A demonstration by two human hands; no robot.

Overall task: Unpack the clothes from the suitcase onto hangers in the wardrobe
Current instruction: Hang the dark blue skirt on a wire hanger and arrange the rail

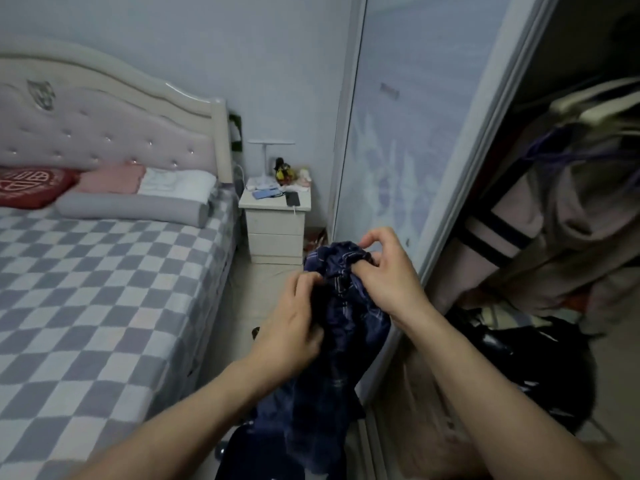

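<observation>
A dark blue checked garment (346,341) hangs bunched in front of me, held up by both hands. My left hand (291,327) grips its left side at mid height. My right hand (388,271) pinches the gathered top edge, fingers curled into the cloth. The garment's lower end drops toward a dark suitcase (249,455) at the bottom edge, only partly in view. The open wardrobe (568,188) is on the right, with pale clothes hanging inside. No hanger shows in my hands.
A sliding wardrobe door (408,140) stands just behind the garment. A bed (90,271) with a checked cover fills the left. A white nightstand (275,223) with a lamp and phones sits at the back. Dark bags (519,362) lie on the wardrobe floor.
</observation>
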